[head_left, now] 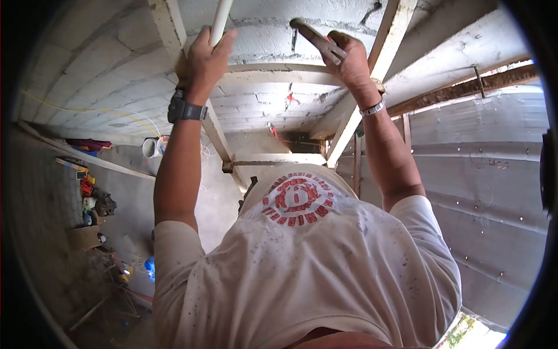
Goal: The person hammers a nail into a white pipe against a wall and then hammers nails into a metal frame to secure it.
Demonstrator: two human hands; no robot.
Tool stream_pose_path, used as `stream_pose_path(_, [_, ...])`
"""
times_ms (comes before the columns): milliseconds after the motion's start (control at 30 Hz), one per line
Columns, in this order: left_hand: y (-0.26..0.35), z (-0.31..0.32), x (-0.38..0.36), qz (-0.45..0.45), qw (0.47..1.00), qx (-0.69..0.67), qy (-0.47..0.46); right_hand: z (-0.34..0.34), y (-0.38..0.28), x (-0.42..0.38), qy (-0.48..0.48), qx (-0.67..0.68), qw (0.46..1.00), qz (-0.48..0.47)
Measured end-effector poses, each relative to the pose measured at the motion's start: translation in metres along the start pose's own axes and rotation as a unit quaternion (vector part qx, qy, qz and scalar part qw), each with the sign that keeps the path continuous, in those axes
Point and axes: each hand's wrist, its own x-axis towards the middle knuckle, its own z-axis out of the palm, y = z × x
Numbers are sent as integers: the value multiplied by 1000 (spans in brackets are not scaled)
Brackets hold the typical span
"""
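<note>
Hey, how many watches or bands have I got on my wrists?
2. One dark watch on your left hand, which holds the white pipe; one silvery band on your right hand, which holds the hand tool. Both wrists are in view.

pipe [221, 22] cut off above; clutter [104, 203] indistinct

Between the left hand [209, 55] and right hand [350, 61] I can see room to pass in front of the block wall [256, 43], though the white pipe [221, 20] bounds it on the left and the hand tool [317, 41] slants in from the right. Nearer, the ladder's upper rung [279, 74] crosses; between it and the lower rung [279, 158] there's another opening. Metal sheeting [476, 192] blocks the far right.
</note>
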Motion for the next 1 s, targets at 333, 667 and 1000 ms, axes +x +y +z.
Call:
stream_pose_path(333, [-8, 12, -4, 156, 927, 341, 7, -16, -41, -10, -4, -94, 994, 53])
stream_pose_path(667, [-11, 19, 1, 70, 940, 332, -30, -4, -22, -10, 0, -93, 994, 58])
stream_pose_path(1000, [12, 22, -7, 161, 912, 368, -87, -5, -31, -6, -26, 107, 977, 182])
